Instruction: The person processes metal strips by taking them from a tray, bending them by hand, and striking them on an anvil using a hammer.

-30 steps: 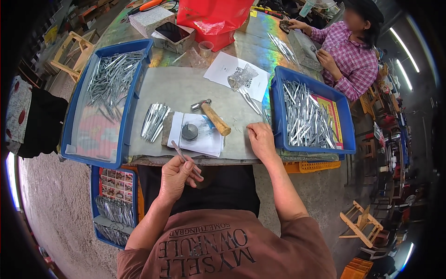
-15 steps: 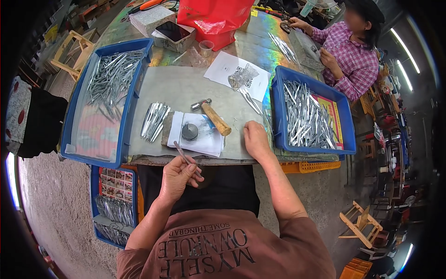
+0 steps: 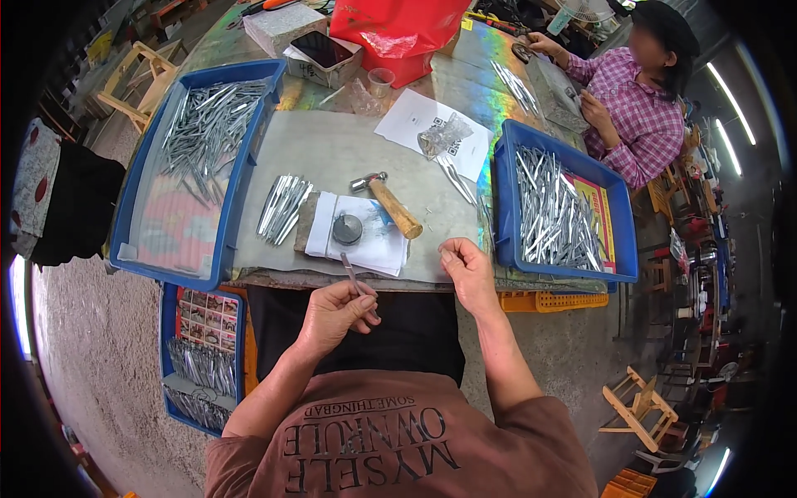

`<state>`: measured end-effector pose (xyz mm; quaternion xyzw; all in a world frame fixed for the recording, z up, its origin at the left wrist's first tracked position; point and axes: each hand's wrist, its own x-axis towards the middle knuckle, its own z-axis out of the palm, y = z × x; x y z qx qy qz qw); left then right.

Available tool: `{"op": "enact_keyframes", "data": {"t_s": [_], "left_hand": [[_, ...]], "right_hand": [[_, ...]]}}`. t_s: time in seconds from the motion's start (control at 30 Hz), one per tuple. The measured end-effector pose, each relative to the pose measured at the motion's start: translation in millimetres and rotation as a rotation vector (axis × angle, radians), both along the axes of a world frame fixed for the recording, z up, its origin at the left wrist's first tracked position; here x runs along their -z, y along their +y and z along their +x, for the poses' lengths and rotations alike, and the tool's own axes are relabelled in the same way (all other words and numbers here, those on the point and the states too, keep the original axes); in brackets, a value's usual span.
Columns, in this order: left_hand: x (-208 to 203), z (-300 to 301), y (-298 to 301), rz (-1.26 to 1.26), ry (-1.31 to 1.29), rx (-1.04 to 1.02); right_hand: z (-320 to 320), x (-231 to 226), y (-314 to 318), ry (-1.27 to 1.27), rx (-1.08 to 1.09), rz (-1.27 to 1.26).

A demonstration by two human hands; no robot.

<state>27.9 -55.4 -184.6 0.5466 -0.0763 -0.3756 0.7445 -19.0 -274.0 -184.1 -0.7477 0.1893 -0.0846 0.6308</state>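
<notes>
My left hand (image 3: 336,315) is closed around a thin flat metal strip (image 3: 349,267), just off the table's front edge. Its upper end points toward a dark round metal block (image 3: 347,229), which rests on white papers (image 3: 378,253) over a flat slab. Beside the block lies a ball-peen hammer (image 3: 393,209) with a wooden handle. At the table edge, right of the papers, my right hand (image 3: 469,274) has thumb and fingertips pinched together; anything between them is too small to make out. Left of the papers is a bunch of silvery metal strips (image 3: 285,207).
Blue trays of metal strips stand at left (image 3: 222,242) and right (image 3: 551,267). A red bag (image 3: 398,37), a phone (image 3: 321,50) and a printed sheet (image 3: 404,116) sit farther back. Across the right corner a person in a checked shirt (image 3: 635,124) handles something. A wooden stool (image 3: 638,408) stands on the floor.
My right hand has turned and lifted slightly, its thumb and fingertips now showing pinched. My left hand has shifted a little to the right with the strip, which now points more upright.
</notes>
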Motion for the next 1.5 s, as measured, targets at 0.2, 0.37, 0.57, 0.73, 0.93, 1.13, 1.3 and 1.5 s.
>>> {"op": "enact_keyframes", "data": {"t_s": [0.2, 0.37, 0.57, 0.73, 0.93, 1.13, 1.3, 1.5], "left_hand": [[-3.7, -1.3, -5.0, -0.006, 0.002, 0.047], [-9.5, -3.5, -11.8, -0.021, -0.02, 0.094], [-5.2, -4.9, -11.8, -0.081, -0.031, 0.072], [-4.8, -2.0, -4.8, -0.045, -0.135, 0.117], [-10.1, 1.1, -0.7, -0.024, -0.15, 0.127], [-3.9, 3.3, -4.1, -0.199, 0.006, -0.187], [-4.0, 1.6, -4.0, -0.33, 0.079, -0.311], [-3.0, 0.1, -5.7, -0.344, 0.092, -0.325]], "right_hand": [[-6.6, -11.9, 28.2, -0.028, -0.121, 0.352], [-9.6, -6.5, 51.7, -0.126, -0.196, 0.514], [-13.6, -7.7, 74.6, -0.123, -0.141, 0.509], [-12.5, -11.3, 67.7, -0.149, -0.218, 0.083], [-8.5, -26.1, 61.7, -0.236, -0.405, -0.368], [-17.5, -16.2, 77.3, -0.029, -0.244, 0.19], [-16.2, -10.8, 89.1, -0.095, -0.208, 0.331], [-16.8, -9.1, 89.6, -0.043, -0.182, 0.331]]}}
